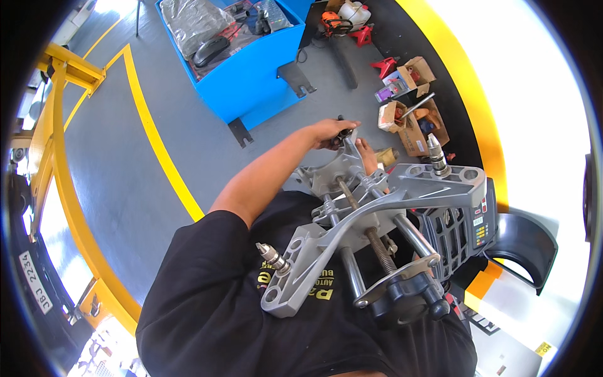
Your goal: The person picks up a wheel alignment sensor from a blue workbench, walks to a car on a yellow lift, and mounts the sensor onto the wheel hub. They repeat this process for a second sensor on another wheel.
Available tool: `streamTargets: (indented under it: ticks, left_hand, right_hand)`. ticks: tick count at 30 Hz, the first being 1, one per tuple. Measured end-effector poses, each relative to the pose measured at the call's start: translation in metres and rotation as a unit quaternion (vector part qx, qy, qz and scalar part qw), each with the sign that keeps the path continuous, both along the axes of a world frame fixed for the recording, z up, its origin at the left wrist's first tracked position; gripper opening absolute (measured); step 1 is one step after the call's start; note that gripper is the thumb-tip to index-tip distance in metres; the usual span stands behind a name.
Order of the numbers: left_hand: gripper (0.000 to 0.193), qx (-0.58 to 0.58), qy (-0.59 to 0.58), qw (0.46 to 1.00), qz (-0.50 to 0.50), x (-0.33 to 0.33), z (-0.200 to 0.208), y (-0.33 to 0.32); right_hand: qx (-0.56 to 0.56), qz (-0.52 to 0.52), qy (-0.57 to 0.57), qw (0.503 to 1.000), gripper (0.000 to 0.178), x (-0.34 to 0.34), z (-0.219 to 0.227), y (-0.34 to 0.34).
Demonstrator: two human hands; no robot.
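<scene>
With the arm stretched forward, the left hand [330, 133] is curled around a black knob [342, 134] at the far end of the grey metal clamp frame [370, 213] held against the chest, while the right hand [367, 157], mostly hidden, touches the frame's far end, grip unclear.

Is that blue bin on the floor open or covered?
Open: the blue bin has no lid, and a grey plastic bag and dark tools lie exposed inside.
</scene>
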State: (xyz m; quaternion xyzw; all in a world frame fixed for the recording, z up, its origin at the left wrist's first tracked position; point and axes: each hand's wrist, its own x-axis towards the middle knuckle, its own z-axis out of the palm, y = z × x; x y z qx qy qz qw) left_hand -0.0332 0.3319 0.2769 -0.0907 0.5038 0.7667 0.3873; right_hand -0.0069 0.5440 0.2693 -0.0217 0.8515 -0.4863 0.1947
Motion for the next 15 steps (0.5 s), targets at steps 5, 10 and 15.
streamTargets:
  ticks: [5, 10, 15]
  left_hand:
    - [0.04, -0.031, 0.022, 0.997, 0.069, 0.005, -0.008, 0.011]
    - [0.035, -0.069, -0.019, 0.979, 0.19, 0.004, -0.006, 0.004]
    - [0.028, 0.001, 0.032, 0.965, 0.261, 0.008, -0.021, -0.097]
  right_hand:
    - [0.008, -0.002, 0.006, 1.0, 0.047, 0.003, 0.0, 0.007]
    - [0.014, -0.005, 0.006, 1.0, 0.048, 0.007, -0.001, 0.014]
    - [0.016, -0.008, 0.004, 1.0, 0.049, 0.013, -0.001, 0.017]
